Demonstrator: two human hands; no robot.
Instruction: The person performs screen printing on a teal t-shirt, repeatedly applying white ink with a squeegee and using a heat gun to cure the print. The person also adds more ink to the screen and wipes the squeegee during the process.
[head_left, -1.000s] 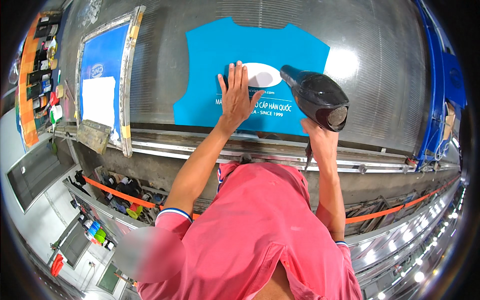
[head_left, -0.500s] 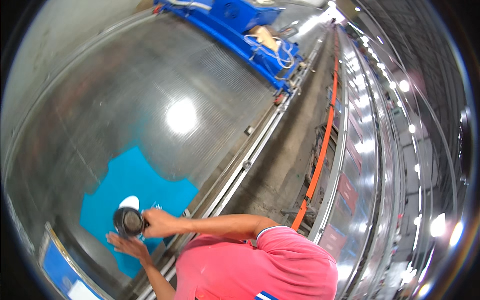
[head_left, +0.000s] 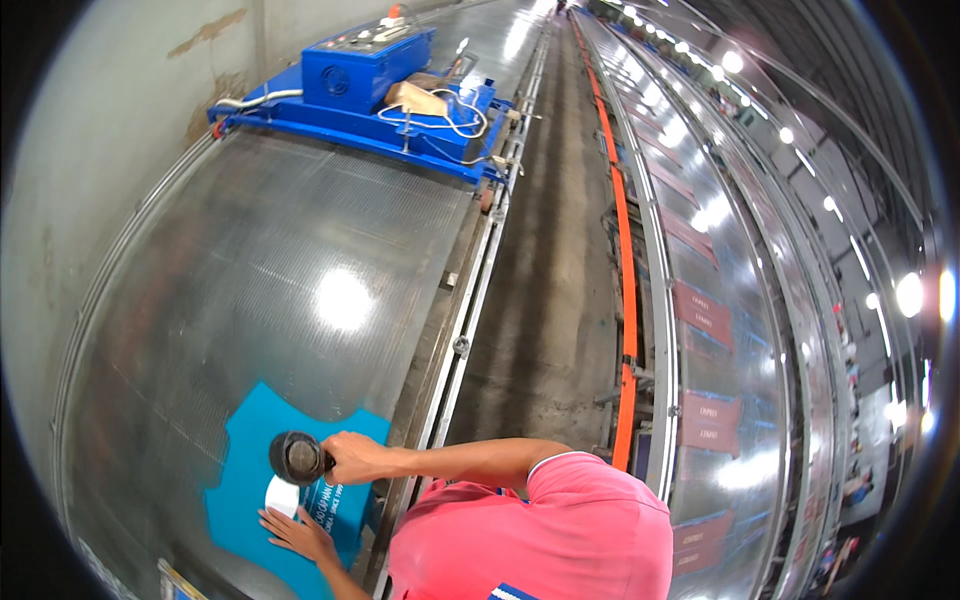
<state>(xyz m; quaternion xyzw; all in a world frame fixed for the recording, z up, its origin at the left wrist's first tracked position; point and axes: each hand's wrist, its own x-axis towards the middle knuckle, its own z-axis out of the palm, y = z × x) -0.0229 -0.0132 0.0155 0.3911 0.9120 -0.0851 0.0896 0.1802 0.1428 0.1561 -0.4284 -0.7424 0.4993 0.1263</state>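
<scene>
Two hands work one flat blue T-shirt (head_left: 250, 470) at the shiny metal counter (head_left: 260, 270): right hand (head_left: 352, 458), grip clenched on a black hot-air blower (head_left: 297, 457), has swung inward over the white print patch (head_left: 281, 495), left hand (head_left: 298, 535) still pressing flat, fingers released.

Black dryer (head_left: 297, 458) held nozzle-down over white print (head_left: 281, 496) on blue shirt (head_left: 250, 480), lying flat on shiny surface (head_left: 260, 280).

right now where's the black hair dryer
In the head view it is low on the left: the black hair dryer is gripped in the right hand, above the blue shirt, just beyond the left hand.
</scene>
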